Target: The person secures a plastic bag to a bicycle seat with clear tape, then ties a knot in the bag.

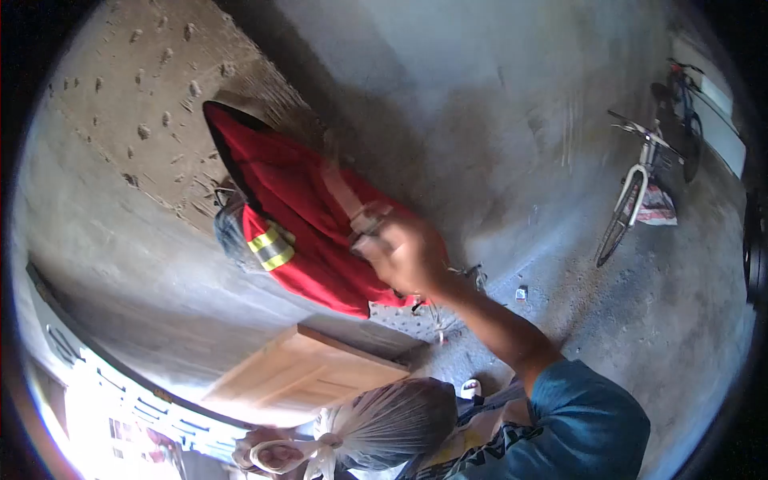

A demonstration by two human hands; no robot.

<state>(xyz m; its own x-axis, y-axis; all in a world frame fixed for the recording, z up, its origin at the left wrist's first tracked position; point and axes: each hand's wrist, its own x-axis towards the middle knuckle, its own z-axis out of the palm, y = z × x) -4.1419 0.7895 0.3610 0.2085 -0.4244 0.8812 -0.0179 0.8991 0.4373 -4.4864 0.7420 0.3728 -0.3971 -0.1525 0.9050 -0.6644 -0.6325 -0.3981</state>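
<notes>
A red jacket (308, 216) with a black collar edge and a yellow-and-silver reflective band hangs against the wall. My right hand (412, 252), smeared by motion, is closed in front of its lower part. At the fingers there is a blurred object with a pale, long strip (342, 188) that overlaps the red cloth; I cannot tell what it is. Low in the view, my left hand (254, 446) grips the knotted neck of a filled, see-through plastic bag (392, 424), its contents dark. Beside the jacket hangs a grey-blue cloth item (234, 232).
A wooden panel door (312, 370) stands below the jacket. To the right, a white-framed bicycle (636, 180) and a darker bicycle (688, 112) stand by a red-and-white sack (658, 206). A small white box (522, 294) lies on the concrete floor. Daylight enters at the lower left.
</notes>
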